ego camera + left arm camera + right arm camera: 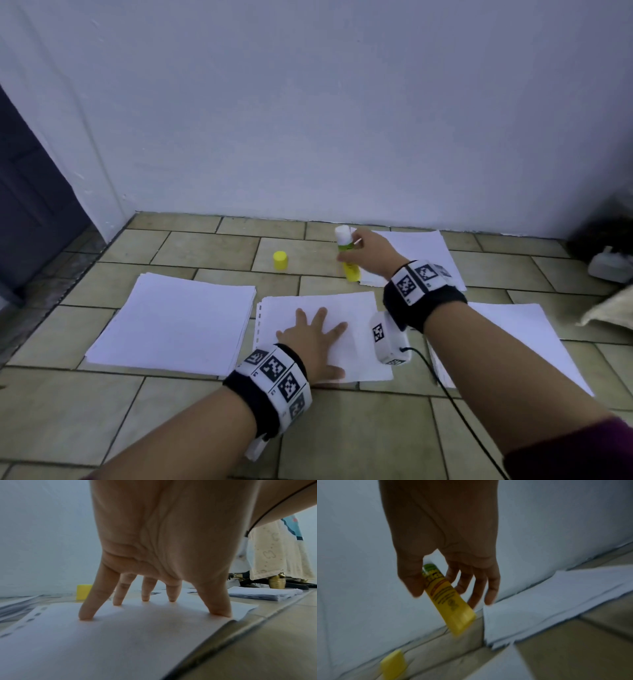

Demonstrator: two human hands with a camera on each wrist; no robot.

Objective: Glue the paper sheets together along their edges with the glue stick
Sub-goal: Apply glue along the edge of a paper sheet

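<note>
The uncapped glue stick (346, 255) looks loosely held: the right hand (371, 253) pinches it between thumb and fingers near its white top, its yellow base tilted toward the floor tiles (205, 246), so it could slip or smear glue where none is wanted. Its yellow cap (280, 260) stands left of the stick, easy to knock over. The left hand (313, 337) is spread flat, fingertips (86, 615) pressing the punched paper sheet (349, 308) nearer the person than the stick; if that pressure lifts, I'd expect the sheet to skid. A paper stack (178, 318) lies left of that sheet, more paper right of the stick.
</note>
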